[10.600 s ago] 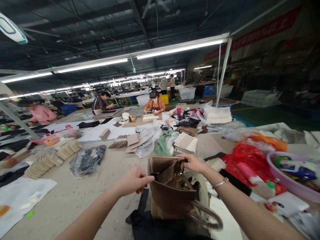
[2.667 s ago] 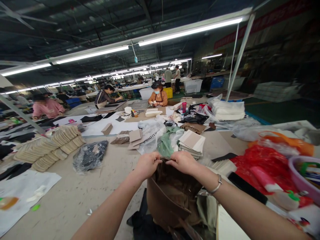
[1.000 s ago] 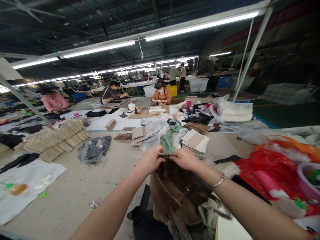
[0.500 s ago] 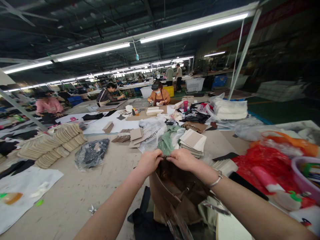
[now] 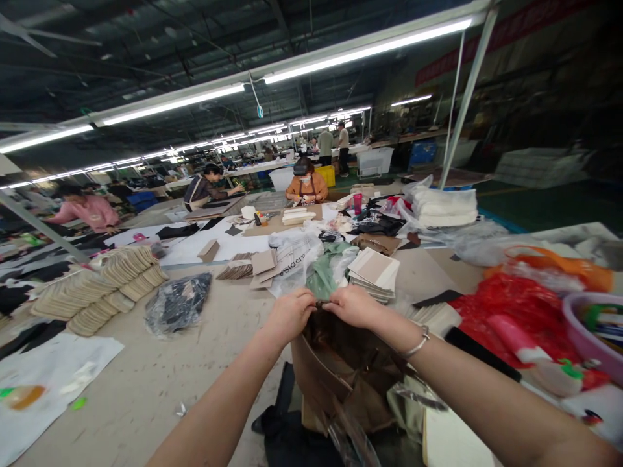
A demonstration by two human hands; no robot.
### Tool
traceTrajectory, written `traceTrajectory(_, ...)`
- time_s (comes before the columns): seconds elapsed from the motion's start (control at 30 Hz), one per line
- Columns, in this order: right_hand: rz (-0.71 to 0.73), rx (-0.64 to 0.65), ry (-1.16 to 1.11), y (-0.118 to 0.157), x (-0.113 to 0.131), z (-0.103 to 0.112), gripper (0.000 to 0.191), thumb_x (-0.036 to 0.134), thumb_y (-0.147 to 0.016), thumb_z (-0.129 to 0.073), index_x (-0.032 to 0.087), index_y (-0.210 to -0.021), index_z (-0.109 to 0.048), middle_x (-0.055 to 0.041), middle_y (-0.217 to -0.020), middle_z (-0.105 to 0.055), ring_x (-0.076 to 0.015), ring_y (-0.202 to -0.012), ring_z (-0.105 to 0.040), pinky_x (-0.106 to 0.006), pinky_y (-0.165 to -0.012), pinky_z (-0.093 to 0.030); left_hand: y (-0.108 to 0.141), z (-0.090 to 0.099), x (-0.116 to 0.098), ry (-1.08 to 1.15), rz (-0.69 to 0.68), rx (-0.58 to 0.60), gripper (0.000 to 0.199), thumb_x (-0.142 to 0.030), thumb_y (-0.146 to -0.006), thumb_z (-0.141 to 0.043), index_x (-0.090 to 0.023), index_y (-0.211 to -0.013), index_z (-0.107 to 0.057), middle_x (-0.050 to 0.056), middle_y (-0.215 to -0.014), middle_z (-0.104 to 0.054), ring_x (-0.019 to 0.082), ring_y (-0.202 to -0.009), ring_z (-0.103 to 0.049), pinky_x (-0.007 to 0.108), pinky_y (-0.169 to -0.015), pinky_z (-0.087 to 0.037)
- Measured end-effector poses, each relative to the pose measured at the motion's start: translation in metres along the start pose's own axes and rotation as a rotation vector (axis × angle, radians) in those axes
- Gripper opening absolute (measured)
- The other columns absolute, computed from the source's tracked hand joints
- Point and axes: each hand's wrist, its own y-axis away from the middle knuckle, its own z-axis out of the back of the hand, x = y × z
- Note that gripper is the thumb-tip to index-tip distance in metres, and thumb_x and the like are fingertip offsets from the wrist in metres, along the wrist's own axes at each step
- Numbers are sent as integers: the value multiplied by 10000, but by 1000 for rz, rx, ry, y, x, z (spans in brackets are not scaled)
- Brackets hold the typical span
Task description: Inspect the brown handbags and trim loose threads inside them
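Observation:
A brown bag (image 5: 321,383) stands open at the lower middle, its dark lining showing. My left hand (image 5: 293,312) pinches the far rim of this bag. Close beside it, my right hand (image 5: 353,306) grips the same rim, with a silver bangle on that wrist. The two hands nearly touch at the fingertips. Clear plastic-wrapped straps hang at the bag's near side. Black material (image 5: 292,441) lies to the left of its base, and a pale board (image 5: 452,438) is at its right.
Stacked beige pieces (image 5: 117,285) and a plastic-wrapped black bundle (image 5: 179,301) lie left. Cards (image 5: 374,272) and a green bag (image 5: 327,269) are beyond my hands. Red plastic (image 5: 516,318) and a purple basin (image 5: 594,331) sit right. A person in orange (image 5: 307,187) works across the table.
The view has shifted slightly. Both hands keep their hold on the bag's rim with little movement. The person in pink at the far left has stretched an arm out leftward.

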Motion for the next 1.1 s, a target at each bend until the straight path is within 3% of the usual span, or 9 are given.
traceTrajectory(0.27, 36, 8, 17, 2, -2, 2, 429, 496, -879, -370, 200, -848, -679, -80, -867, -690, -205, -825, -616, -265, -681, -397, -5, 2, -6, -105, 104, 78, 151, -268, -849, -453, -199, -841, -587, 25, -840, -640, 152, -765, -587, 243, -657, -410)
traceTrajectory(0.53, 74, -19, 2, 5, -8, 6, 478, 586, -831, -409, 201, -792, -688, -74, -795, -681, -194, -757, -602, -259, -626, -366, -8, -3, -6, -82, 126, 65, 128, -245, -845, -456, -188, -814, -567, 36, -811, -636, 166, -767, -584, 257, -663, -392)
traceTrajectory(0.67, 152, -73, -51, 5, -8, 9, 507, 656, -736, -499, 228, -950, -667, -56, -862, -674, -199, -797, -589, -257, -645, -362, -8, -4, -7, -64, 122, 64, 135, -240, -850, -444, -184, -831, -566, 41, -813, -632, 168, -774, -582, 259, -673, -394)
traceTrajectory(0.77, 182, -93, -39, 0, -5, 9, 470, 617, -758, -507, 252, -1024, -641, -40, -873, -665, -195, -809, -589, -253, -641, -361, -7, -4, -6, -61, 124, 68, 144, -236, -855, -430, -180, -835, -562, 46, -815, -628, 166, -778, -580, 258, -682, -396)
traceTrajectory(0.93, 182, -68, 7, -11, 2, 10, 341, 486, -856, -442, 252, -962, -667, -35, -872, -665, -177, -804, -591, -247, -633, -356, -5, -4, -1, -33, 107, 43, 137, -202, -848, -419, -180, -814, -550, 42, -806, -629, 164, -764, -582, 259, -674, -405)
traceTrajectory(1.1, 221, -78, 17, -14, 5, 8, 295, 399, -879, -433, 225, -906, -670, -42, -885, -661, -169, -795, -592, -248, -607, -339, 0, 0, 4, 201, 130, 25, 74, -189, -807, -473, -194, -808, -547, 15, -806, -658, 154, -788, -605, 257, -717, -435)
